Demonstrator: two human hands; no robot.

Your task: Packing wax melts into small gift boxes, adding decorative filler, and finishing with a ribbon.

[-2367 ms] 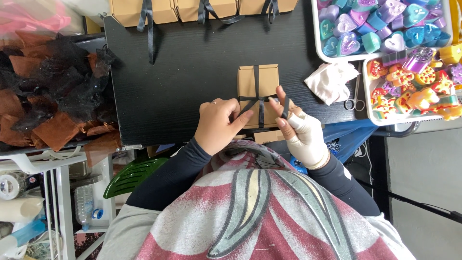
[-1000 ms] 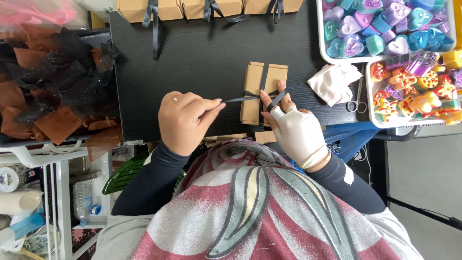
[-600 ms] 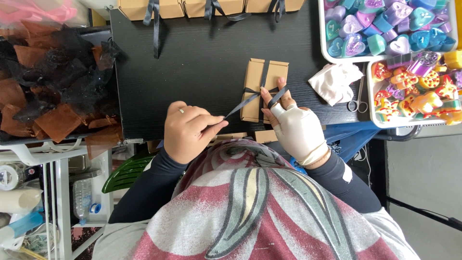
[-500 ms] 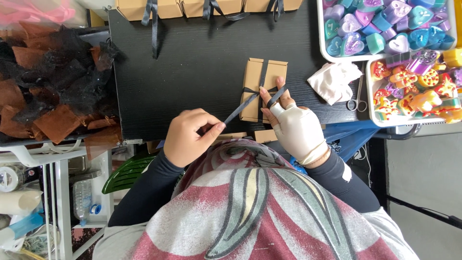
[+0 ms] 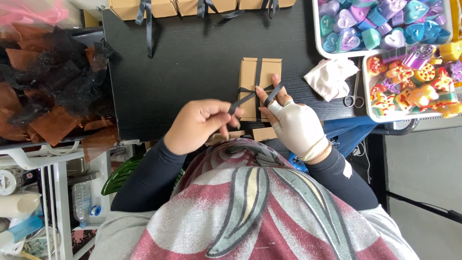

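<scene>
Kraft card: small flat box [image 5: 260, 86] on the black table [image 5: 192, 62], near the front edge, wrapped crosswise in dark ribbon [image 5: 243, 98].
Box position: just ahead of both hands, between them; ribbon crossing on its lid.
Left hand [image 5: 199, 126]: fingers pinched on one ribbon tail, drawn taut away from the box.
Right hand [image 5: 296, 124]: in a pale fingerless glove, fingertips [image 5: 275, 84] on the lid, gripping the other ribbon tail beside the crossing.
Slip risk: likely loss of tension at the crossing if either pinch loosens; wrap then slack around the box.
Shift risk: hard pull from the left could drag or turn the light box, since only fingertips pin it.
Skew risk: uneven pull may slide the crossing off centre, toward one edge of the lid.
Crush risk: too much tension could dent the card edges.
Glove risk: fabric might dull the grip on the thin ribbon.
Neighbours: white cloth [image 5: 331, 77] and scissors [image 5: 355, 94] just right of the box; tray [image 5: 366, 103] of coloured shapes beyond, near enough for a wide elbow move to knock.
Far edge: more ribboned boxes [image 5: 144, 7], well apart.
</scene>
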